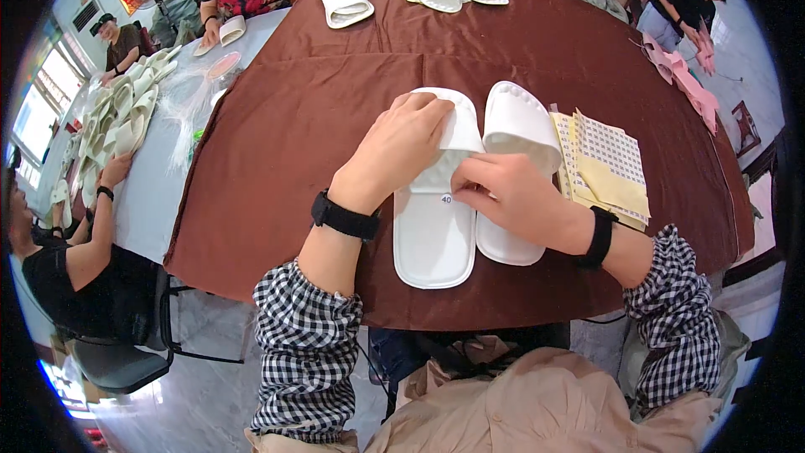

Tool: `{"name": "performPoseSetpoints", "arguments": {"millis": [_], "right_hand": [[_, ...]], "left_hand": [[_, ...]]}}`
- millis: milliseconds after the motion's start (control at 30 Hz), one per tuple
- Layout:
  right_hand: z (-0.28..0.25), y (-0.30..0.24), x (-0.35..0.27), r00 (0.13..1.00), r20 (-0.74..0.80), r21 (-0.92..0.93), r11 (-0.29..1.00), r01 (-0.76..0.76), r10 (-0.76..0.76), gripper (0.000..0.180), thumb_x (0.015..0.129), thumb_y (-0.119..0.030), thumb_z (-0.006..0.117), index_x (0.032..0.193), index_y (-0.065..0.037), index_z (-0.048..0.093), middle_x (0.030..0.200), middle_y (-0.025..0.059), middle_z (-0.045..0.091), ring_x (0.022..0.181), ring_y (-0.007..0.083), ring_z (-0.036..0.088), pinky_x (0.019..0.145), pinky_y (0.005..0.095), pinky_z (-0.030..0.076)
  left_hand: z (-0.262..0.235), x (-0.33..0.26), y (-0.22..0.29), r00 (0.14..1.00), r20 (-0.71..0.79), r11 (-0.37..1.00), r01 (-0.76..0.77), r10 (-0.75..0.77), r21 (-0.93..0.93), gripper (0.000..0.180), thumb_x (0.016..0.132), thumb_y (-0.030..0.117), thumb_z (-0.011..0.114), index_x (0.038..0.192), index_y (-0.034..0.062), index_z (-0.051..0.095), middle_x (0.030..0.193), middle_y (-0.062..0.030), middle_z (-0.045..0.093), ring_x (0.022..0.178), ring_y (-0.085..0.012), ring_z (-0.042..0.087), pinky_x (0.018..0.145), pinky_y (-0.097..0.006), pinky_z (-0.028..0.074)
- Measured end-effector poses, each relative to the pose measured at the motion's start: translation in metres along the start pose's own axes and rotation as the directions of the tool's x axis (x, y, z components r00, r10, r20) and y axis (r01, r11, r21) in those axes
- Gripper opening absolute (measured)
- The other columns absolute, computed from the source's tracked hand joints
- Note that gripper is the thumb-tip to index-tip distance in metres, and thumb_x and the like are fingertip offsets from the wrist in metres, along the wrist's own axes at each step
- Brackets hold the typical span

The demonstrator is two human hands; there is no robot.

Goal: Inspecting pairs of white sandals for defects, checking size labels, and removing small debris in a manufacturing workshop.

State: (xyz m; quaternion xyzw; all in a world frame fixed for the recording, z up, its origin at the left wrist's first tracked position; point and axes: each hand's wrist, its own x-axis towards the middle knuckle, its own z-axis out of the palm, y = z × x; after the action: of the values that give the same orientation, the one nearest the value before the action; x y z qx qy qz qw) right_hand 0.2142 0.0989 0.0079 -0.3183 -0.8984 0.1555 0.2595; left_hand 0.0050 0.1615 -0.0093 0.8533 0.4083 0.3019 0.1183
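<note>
**Sticker on one slipper, the pair in hand**

Two white slippers lay side by side on the brown tablecloth (319,117), near the person. The left slipper (434,235) already carried a small round sticker (446,199) on its insole. The right slipper (516,130) showed none, though most of its insole lay hidden under the hand, so that step looked undone.

The left hand (398,147) was curled over the left slipper's strap, fingers closed on its edge. The right hand (503,193) rested across both slippers, thumb and fingers pinched together at the strap; whether they held a sticker could not be told.

Sticker sheets (608,164) lay just right of the pair. No container showed; finished slippers (126,113) sat loose in rows on the far left table (142,201), and more (344,0) lay at the far edge.
</note>
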Motion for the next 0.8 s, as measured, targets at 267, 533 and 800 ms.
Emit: {"name": "performPoseSetpoints", "arguments": {"millis": [267,533,800], "right_hand": [[0.003,-0.003,-0.018,0.990,-0.006,-0.176,0.975,0.136,-0.139,0.018,0.087,-0.006,0.064,0.104,-0.005,0.071,0.103,0.0078,0.070,0.089,0.0283,0.071,0.078,0.0373,0.059],[0.001,0.002,-0.021,0.960,0.060,-0.334,0.901,0.278,-0.275,0.025,0.080,-0.004,0.067,0.104,-0.002,0.072,0.113,0.0045,0.071,0.101,0.0214,0.070,0.085,0.0332,0.059],[0.003,0.006,-0.015,0.953,0.087,-0.249,0.920,0.303,-0.290,0.019,0.080,-0.003,0.066,0.099,-0.001,0.069,0.111,0.0064,0.070,0.104,0.0235,0.068,0.087,0.0340,0.058]], "left_hand": [[0.002,0.002,-0.001,1.000,-0.002,0.999,-0.020,0.020,0.031,0.033,0.104,0.016,0.052,0.132,0.0012,0.063,0.136,-0.0201,0.063,0.132,-0.0375,0.054,0.111,-0.043,0.045],[-0.001,0.004,0.000,1.000,0.004,0.999,-0.027,0.027,0.041,0.032,0.104,0.015,0.053,0.130,0.0012,0.063,0.136,-0.0209,0.063,0.130,-0.0392,0.056,0.110,-0.044,0.045],[0.000,0.002,-0.002,0.999,-0.001,0.998,-0.037,0.037,0.047,0.031,0.103,0.014,0.053,0.129,0.0000,0.063,0.133,-0.0215,0.064,0.128,-0.0393,0.057,0.109,-0.044,0.046]]}}
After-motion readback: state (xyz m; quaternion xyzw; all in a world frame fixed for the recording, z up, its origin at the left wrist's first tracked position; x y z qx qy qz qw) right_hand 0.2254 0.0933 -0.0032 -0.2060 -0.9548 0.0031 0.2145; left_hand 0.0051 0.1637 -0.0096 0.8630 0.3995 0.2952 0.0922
